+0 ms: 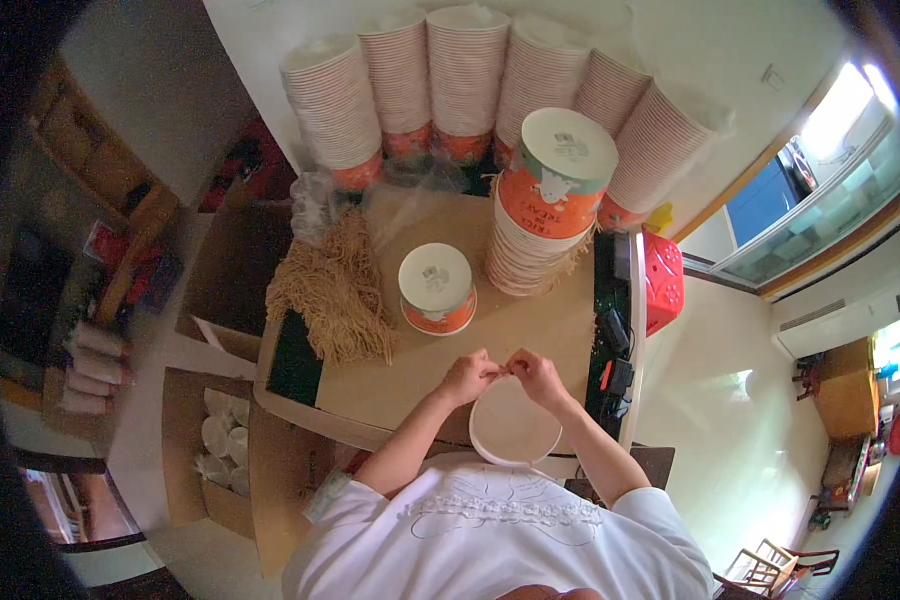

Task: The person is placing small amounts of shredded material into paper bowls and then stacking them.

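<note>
A paper bucket with a pale inside stands mouth up at the near table edge, close against my body. At its far rim my left hand is closed in a pinch. My right hand pinches right beside it, the fingertips of both nearly touching. What the fingertips hold is too small to make out. Beyond them an orange and green paper bucket rests upside down on a cardboard sheet. To its left lies a heap of tan twine cords.
A tall stack of upside-down buckets stands right of centre. Several wrapped bucket stacks line the wall. Dark power adapters lie along the right edge, by a red plastic stool. An open carton sits lower left.
</note>
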The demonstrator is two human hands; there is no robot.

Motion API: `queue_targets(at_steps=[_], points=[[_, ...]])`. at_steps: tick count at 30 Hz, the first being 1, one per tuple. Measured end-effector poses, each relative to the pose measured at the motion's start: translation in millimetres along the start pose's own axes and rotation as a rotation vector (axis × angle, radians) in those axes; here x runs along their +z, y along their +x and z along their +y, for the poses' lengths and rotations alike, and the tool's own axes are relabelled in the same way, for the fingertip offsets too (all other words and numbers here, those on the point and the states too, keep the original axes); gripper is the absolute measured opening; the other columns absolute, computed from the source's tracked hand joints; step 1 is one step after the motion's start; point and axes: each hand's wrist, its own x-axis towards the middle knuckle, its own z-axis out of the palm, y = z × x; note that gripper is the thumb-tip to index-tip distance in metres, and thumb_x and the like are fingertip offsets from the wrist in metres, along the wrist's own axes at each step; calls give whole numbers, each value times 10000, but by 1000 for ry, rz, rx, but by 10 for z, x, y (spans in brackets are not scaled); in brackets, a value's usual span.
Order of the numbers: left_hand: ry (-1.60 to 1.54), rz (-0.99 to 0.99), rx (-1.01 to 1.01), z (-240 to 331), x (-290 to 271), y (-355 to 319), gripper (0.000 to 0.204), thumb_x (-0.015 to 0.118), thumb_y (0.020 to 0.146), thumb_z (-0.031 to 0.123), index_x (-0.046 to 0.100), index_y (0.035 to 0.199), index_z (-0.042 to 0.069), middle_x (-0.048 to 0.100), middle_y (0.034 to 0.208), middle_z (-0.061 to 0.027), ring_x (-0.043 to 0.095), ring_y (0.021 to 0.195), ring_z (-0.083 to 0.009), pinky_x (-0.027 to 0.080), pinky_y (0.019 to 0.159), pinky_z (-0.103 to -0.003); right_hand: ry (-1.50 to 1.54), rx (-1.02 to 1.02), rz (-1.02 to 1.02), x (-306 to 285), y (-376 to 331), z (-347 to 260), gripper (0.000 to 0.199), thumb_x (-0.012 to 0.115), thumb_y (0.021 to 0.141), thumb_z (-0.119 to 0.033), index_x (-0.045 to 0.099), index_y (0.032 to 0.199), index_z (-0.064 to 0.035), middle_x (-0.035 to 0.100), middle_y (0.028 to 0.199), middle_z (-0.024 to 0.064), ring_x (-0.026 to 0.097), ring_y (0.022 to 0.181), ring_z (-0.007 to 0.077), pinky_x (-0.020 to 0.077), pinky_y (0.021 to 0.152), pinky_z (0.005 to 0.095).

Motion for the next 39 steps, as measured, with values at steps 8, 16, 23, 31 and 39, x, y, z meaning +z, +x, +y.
queue_targets(at_steps=[8, 16, 23, 31, 39], points=[[-82, -34, -71, 1, 55, -9, 146, 573, 807, 174, 597, 884, 52, 558, 773, -73, 567, 696, -199, 460, 637, -315, 4, -20, 8, -35, -19, -93, 57, 567, 786, -54, 584, 814, -8, 613, 729, 108, 597, 662, 180, 476, 610, 284], [-1106, -134, -669, -187, 164, -31, 112, 560, 838, 157, 599, 877, 60, 598, 759, -6, 553, 590, -81, 446, 513, -207, -60, -13, 84, 21, -68, -174, 47, 570, 766, -37, 590, 801, -14, 606, 734, 115, 603, 668, 229, 490, 614, 304], [-1154, -98, -798, -170, 151, -29, 151, 525, 857, 186, 604, 892, 63, 606, 746, -12, 564, 579, -87, 464, 503, -208, -181, -136, 260, 152, -142, -153, 21, 601, 739, -60, 610, 758, -58, 566, 730, 88, 557, 704, 251, 469, 635, 338], [-1172, -109, -807, -161, 140, -43, 135, 548, 829, 165, 620, 859, 55, 625, 781, -42, 596, 664, -131, 486, 588, -251, -298, -130, 328, 219, -215, -212, 51, 618, 722, -141, 616, 755, -103, 577, 791, 64, 530, 826, 247, 358, 813, 383], [-1227, -47, -776, -234, 190, -96, 115, 567, 812, 138, 621, 857, 46, 625, 785, -32, 595, 684, -134, 491, 622, -272, -345, -236, 419, 233, -247, -298, 54, 620, 715, -86, 621, 770, -88, 563, 770, 65, 518, 783, 245, 374, 776, 369]])
